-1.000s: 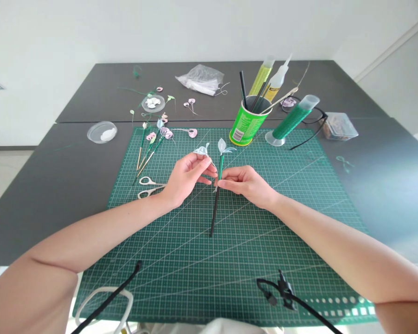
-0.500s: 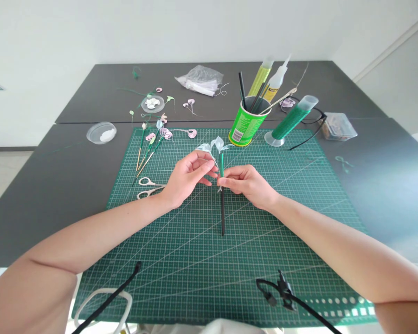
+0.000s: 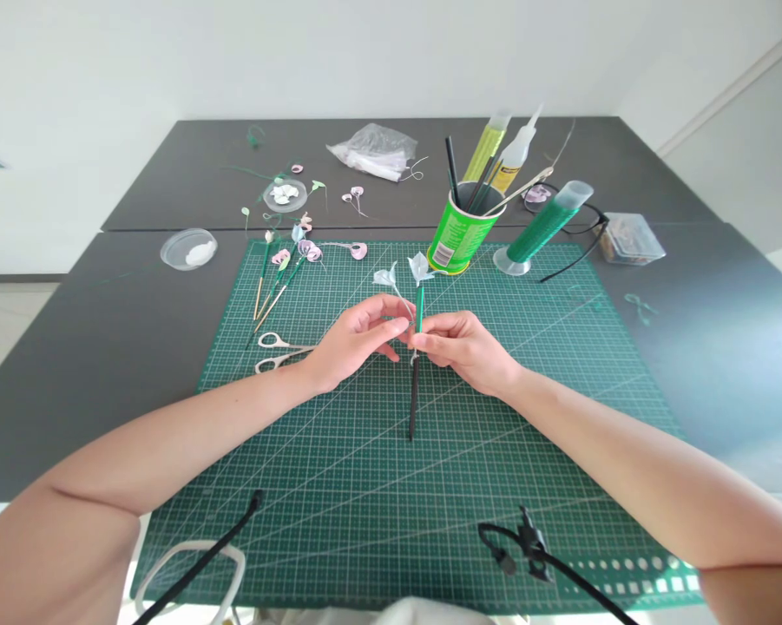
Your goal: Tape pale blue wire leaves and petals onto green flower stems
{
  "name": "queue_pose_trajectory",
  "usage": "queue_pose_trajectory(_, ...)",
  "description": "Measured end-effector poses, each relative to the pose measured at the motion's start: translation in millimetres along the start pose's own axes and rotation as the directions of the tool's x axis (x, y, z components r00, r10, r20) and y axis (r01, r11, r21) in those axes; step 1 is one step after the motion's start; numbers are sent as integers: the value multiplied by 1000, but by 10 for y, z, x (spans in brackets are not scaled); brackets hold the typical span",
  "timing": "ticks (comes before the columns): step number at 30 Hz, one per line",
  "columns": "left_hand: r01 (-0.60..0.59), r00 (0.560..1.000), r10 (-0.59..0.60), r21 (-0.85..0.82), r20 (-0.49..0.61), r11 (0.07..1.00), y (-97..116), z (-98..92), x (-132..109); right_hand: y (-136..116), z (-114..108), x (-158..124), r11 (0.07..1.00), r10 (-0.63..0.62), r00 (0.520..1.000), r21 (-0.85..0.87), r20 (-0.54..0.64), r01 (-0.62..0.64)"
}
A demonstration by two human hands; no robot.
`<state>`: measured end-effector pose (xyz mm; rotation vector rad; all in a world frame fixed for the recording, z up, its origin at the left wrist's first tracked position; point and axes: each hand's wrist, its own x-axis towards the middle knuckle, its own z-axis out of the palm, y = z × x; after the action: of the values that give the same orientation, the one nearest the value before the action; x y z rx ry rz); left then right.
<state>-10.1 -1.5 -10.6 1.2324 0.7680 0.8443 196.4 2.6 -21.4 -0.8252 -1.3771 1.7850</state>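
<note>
Between thumb and fingers, my right hand (image 3: 459, 343) pinches a thin black stick (image 3: 415, 404) whose upper part is wrapped in green (image 3: 419, 305). A pale blue flower (image 3: 419, 266) tops this upright stick. My left hand (image 3: 368, 334) pinches the thin stem of a second pale blue flower (image 3: 385, 277), which leans left beside the stick. The stem's lower end runs toward my right fingertips, where I cannot tell how it is fastened. White scissors (image 3: 272, 352) lie left of my left hand, their blades partly hidden by it. Beneath both hands spreads a green cutting mat (image 3: 338, 486).
A green can (image 3: 462, 236) holding sticks stands behind my right hand, near a glue bottle (image 3: 514, 161) and a green tube (image 3: 550, 227). Glasses (image 3: 576, 252) and a clear box (image 3: 631, 238) sit right. Small flowers on sticks (image 3: 279, 286) and a clear dish (image 3: 189, 250) lie left.
The left flower has come away from my left fingers and stands higher above them. The stick's top has tilted slightly right and its lower end slightly left.
</note>
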Motion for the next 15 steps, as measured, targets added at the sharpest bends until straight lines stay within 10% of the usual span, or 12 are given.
queue_pose_trajectory(9,356,925,-307,-229,222,906,-9,47,-22,-30,64,-9,997,17,999,71,-37,-14)
queue_pose_trajectory(15,377,904,-290,-270,313,886,20,71,-55,-35,57,-20,994,49,998,100,-33,-45)
